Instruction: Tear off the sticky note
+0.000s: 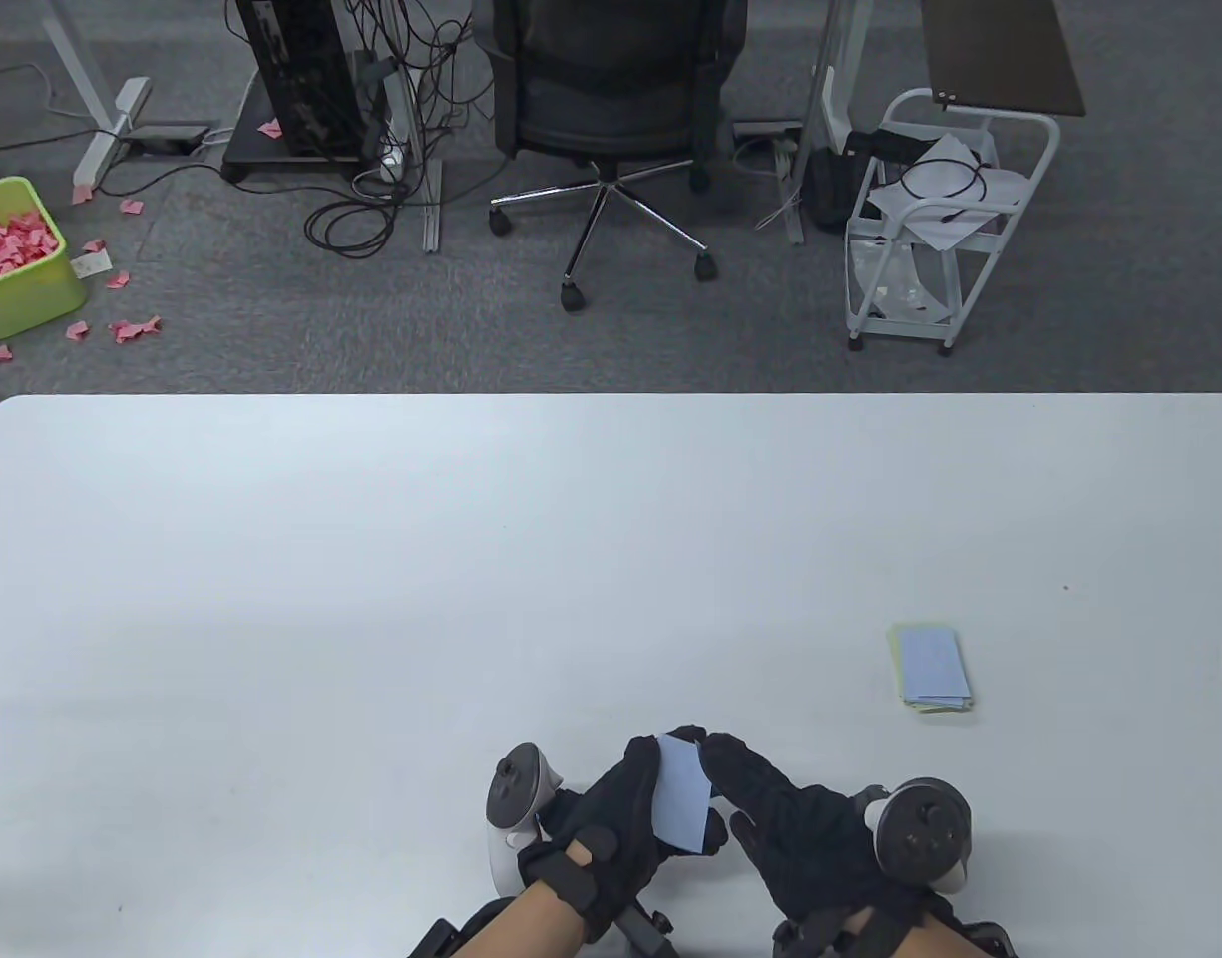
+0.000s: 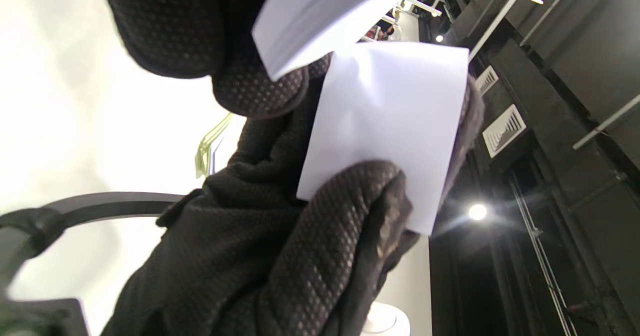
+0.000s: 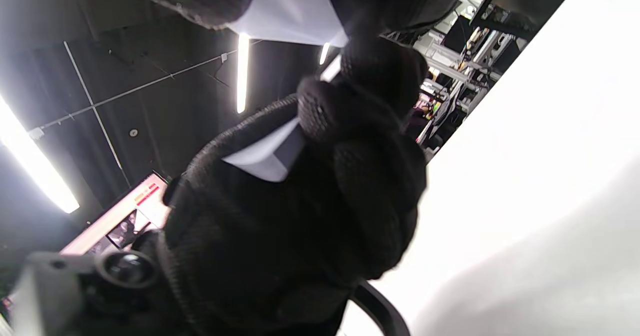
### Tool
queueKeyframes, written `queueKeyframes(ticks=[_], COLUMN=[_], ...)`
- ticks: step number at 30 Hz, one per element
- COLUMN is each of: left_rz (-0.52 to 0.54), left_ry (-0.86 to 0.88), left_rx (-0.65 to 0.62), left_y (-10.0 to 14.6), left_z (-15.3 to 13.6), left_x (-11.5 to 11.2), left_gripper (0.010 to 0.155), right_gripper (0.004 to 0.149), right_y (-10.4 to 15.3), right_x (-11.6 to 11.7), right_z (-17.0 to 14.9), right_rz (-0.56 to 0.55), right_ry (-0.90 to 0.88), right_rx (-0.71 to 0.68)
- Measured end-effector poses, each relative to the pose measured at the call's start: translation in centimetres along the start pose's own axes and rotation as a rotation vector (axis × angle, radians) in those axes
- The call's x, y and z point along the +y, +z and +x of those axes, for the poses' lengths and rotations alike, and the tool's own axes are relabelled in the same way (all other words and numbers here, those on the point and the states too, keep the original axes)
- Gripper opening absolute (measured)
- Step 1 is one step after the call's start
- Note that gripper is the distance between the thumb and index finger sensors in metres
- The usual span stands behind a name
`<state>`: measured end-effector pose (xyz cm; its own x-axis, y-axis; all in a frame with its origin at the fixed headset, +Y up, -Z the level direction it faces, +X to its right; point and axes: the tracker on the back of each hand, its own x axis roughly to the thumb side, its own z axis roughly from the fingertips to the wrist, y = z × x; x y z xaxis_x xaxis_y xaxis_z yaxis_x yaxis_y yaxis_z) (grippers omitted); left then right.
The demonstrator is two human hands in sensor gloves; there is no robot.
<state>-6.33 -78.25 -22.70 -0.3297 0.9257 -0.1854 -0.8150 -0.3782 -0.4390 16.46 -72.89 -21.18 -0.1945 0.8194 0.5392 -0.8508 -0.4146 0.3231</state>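
Note:
My left hand [image 1: 618,803] grips a pale blue sticky note pad [image 1: 682,794] just above the table's near edge. In the left wrist view the pad [image 2: 325,11] sits at the top under my left fingers. A single sheet [image 2: 390,121] stands away from it, pinched by my right hand's fingers [image 2: 345,226]. My right hand [image 1: 735,778] meets the pad from the right. The right wrist view shows the sheet [image 3: 290,11] at the top and the pad's edge [image 3: 267,158] in my left hand. I cannot tell whether the sheet still sticks to the pad.
A small stack of pale blue and yellow-green notes [image 1: 932,667] lies on the white table [image 1: 371,559] to the right. Beyond the far edge stand an office chair [image 1: 611,110], a white cart [image 1: 930,220] and a green bin of pink scraps [image 1: 17,259].

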Motion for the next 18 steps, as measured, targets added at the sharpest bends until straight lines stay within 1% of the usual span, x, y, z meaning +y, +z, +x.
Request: queueKeyframes(ticks=[1,2,4,5,8,10,11,12,15,16,17,18], left_rz=[0.008,0.040,0.087,0.105,0.120,0.132,0.130,0.129,0.130,0.129,0.126,0.123], left_ry=[0.003,-0.017,-0.073,-0.093,-0.067,-0.080,-0.095,-0.101,-0.109,-0.108,-0.110,-0.114], left_rx=[-0.005,-0.003,-0.004,0.001,0.006,-0.011,-0.019,-0.025,-0.049,-0.054,-0.057,-0.064], left_y=[0.0,0.0,0.1,0.3,0.8,0.9,1.0,1.0,1.1,1.1,1.2,1.2], left_z=[0.0,0.1,0.2,0.1,0.5,0.9,1.2,1.4,2.0,2.1,2.3,2.4], left_x=[0.3,0.8,1.9,2.5,2.9,3.0,3.0,3.0,2.8,2.8,2.8,2.7], left_gripper=[0.075,0.075,0.076,0.076,0.076,0.076,0.076,0.076,0.075,0.075,0.075,0.075], right_gripper=[0.049,0.049,0.049,0.048,0.046,0.046,0.046,0.045,0.043,0.043,0.042,0.042], right_y=[0.1,0.2,0.3,0.3,0.5,0.7,0.8,0.9,1.0,1.1,1.1,1.2], right_x=[-0.2,-0.4,-0.9,-1.6,-3.0,-4.1,-5.0,-5.5,-7.5,-8.5,-9.1,-10.1], right_z=[0.0,0.1,0.0,-0.3,-1.1,-1.8,-2.3,-2.5,-2.7,-2.6,-2.6,-2.7], right_rz=[0.002,0.001,-0.023,-0.054,-0.102,-0.157,-0.167,-0.180,-0.226,-0.239,-0.244,-0.250], right_ry=[-0.021,-0.055,-0.074,-0.083,-0.106,-0.085,-0.076,-0.061,0.108,0.237,0.319,0.454], right_rx=[-0.009,-0.003,0.028,0.066,0.159,0.236,0.278,0.289,0.281,0.263,0.253,0.251])
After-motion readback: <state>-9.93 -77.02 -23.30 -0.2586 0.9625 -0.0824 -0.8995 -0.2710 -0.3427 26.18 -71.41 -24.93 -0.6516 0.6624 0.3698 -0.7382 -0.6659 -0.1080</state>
